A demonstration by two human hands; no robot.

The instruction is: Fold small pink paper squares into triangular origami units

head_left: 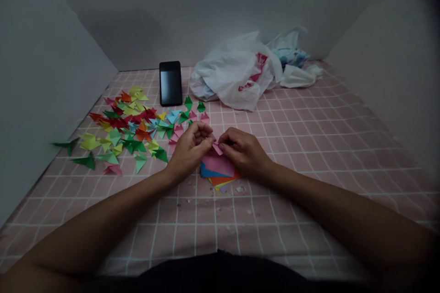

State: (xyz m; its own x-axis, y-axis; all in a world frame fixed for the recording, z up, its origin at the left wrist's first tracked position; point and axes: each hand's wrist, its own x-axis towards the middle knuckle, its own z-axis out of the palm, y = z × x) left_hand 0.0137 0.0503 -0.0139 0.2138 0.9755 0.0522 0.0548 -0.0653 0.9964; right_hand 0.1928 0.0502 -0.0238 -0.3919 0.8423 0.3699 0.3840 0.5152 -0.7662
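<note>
A small folded piece of pink paper (217, 148) is pinched between my two hands. My left hand (194, 146) grips it from the left with thumb and fingertips, and my right hand (244, 150) holds its right side, fingers curled. Just beneath lies a stack of coloured paper sheets (218, 165), pink on top, with blue, orange and yellow edges fanned out below. To the left of my left hand spreads a group of folded paper figures (132, 123) in red, green, yellow, blue and pink. My fingers partly cover the folded piece.
A black smartphone (171, 83) lies behind the paper figures. At the back rests a white plastic bag (237, 71) with red print, beside a smaller bag with blue contents (292, 57). Pale walls enclose the pink checked cloth (326, 146) on three sides.
</note>
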